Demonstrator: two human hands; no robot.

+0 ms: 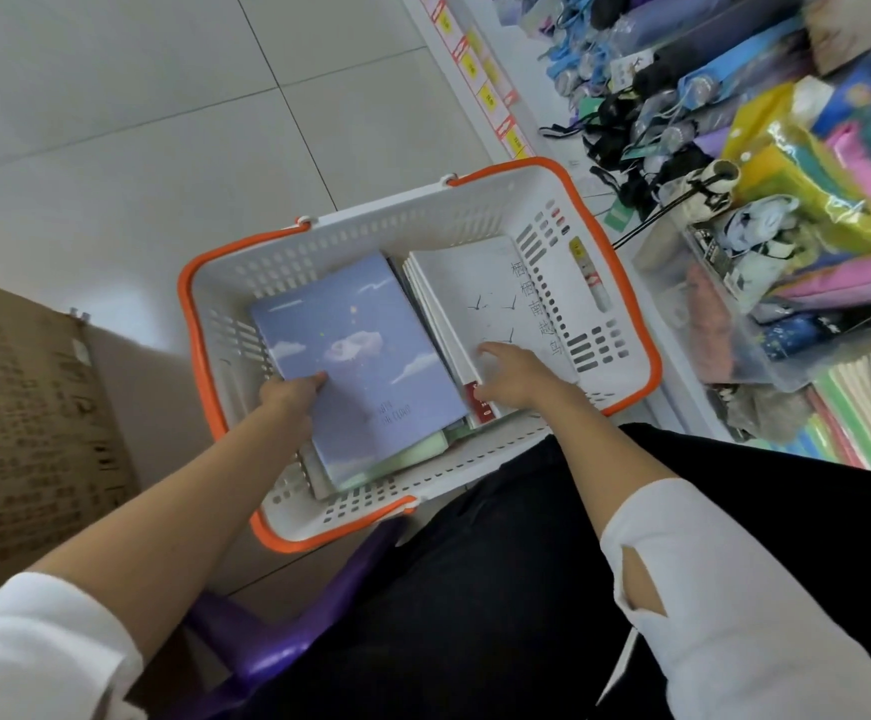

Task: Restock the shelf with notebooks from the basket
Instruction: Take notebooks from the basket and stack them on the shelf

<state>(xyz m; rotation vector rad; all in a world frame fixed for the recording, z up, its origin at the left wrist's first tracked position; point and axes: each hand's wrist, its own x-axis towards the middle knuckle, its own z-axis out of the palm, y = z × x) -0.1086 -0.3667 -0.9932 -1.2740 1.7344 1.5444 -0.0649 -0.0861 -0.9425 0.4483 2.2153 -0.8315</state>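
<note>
A white basket with an orange rim (360,236) sits on the floor in front of me. Inside on the left lies a blue notebook with clouds on its cover (366,356), on top of more notebooks. A stack of white notebooks with bird drawings (475,288) leans on the right side. My left hand (290,394) grips the near left edge of the blue notebook, thumb on the cover. My right hand (511,376) holds the near end of the white stack, fingers spread over the top cover.
A white shelf (553,106) runs along the right, holding umbrellas (646,111), coloured pouches (833,200) and pastel notebooks (849,418). A cardboard box (33,407) stands at the left. A purple stool (267,646) is under me. Tiled floor lies beyond the basket.
</note>
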